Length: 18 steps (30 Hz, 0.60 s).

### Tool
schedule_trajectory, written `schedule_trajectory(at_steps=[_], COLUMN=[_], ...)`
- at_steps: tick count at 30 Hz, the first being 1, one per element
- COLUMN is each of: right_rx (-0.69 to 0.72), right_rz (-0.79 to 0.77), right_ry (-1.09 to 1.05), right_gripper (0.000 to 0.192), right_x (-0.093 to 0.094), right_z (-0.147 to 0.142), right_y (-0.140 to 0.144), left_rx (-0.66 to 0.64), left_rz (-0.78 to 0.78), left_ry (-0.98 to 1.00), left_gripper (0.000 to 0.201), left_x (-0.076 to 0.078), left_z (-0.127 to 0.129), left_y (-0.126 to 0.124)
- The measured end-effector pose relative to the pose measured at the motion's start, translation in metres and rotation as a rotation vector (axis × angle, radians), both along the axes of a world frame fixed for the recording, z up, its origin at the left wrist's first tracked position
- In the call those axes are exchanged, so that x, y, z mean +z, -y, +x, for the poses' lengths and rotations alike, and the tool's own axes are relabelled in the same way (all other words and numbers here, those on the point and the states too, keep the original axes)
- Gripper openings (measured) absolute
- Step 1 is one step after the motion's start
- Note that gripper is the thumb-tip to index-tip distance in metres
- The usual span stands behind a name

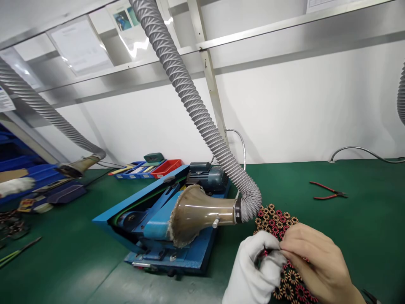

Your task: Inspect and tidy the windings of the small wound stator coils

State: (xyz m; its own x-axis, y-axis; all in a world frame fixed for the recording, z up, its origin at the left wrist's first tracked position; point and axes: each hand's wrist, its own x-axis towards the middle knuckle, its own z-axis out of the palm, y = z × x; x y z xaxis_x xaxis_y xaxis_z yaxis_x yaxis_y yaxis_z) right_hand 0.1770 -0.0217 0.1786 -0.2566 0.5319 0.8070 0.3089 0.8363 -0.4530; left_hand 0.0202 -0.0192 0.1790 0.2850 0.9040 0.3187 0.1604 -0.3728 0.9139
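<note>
My left hand (257, 270) wears a white glove, and its fingers are curled in with the thumb and forefinger pressed together. Bare, my right hand (316, 261) pinches with thumb and forefinger right against the left fingertips. Whatever lies between the two pinches is too small and covered to make out. A speck of red and dark shows inside the curl of the glove. Under and behind both hands lie many small ring-shaped wire coils (271, 218), copper and red, spread flat on the green tabletop (281, 181). The hands hide part of them.
A blue belt grinder (161, 230) with an extraction hood (202, 211) and grey hose (196, 101) stands left of my hands. Red-handled pliers (327, 192) lie at back right. Farther left are a red bin (166, 168) and another hose (63, 126).
</note>
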Motion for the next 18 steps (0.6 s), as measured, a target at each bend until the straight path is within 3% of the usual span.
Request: schedule_trajectory(at_steps=[2, 3, 4, 6, 7, 9, 13, 16, 18], right_rx=[-0.084, -0.105, -0.096, 0.020, 0.093, 0.175, 0.061, 0.126, 0.159], right_rz=[-0.039, -0.138, -0.288, -0.621, -0.732, -0.743, -0.376, -0.237, -0.196], right_ry=[0.029, 0.014, -0.029, -0.199, -0.307, -0.450, -0.200, -0.099, -0.107], right_gripper=[0.021, 0.021, 0.023, 0.028, 0.032, 0.036, 0.015, 0.034, 0.033], right_x=[-0.001, -0.002, -0.003, -0.006, -0.008, -0.010, -0.006, -0.001, 0.002], right_z=[-0.003, -0.005, -0.006, -0.005, -0.003, 0.002, 0.007, 0.006, 0.005], right_y=[0.004, 0.006, 0.007, 0.007, 0.006, 0.003, 0.001, 0.001, 0.000], left_rx=[0.119, 0.186, 0.243, 0.336, 0.364, 0.363, 0.200, 0.070, 0.006], left_rz=[0.371, 0.548, 0.688, 0.819, 0.823, 0.763, 0.455, 0.191, 0.081], left_ry=[-0.213, -0.330, -0.432, -0.550, -0.553, -0.464, -0.173, -0.053, 0.004], left_gripper=[0.016, 0.017, 0.018, 0.019, 0.020, 0.019, 0.019, 0.017, 0.016], left_x=[-0.007, -0.009, -0.010, -0.011, -0.011, -0.010, -0.011, -0.013, -0.012], left_z=[-0.001, -0.001, 0.000, 0.000, 0.001, 0.000, -0.003, -0.004, -0.003], left_y=[-0.001, -0.001, -0.002, -0.002, -0.002, -0.001, 0.000, 0.000, -0.001])
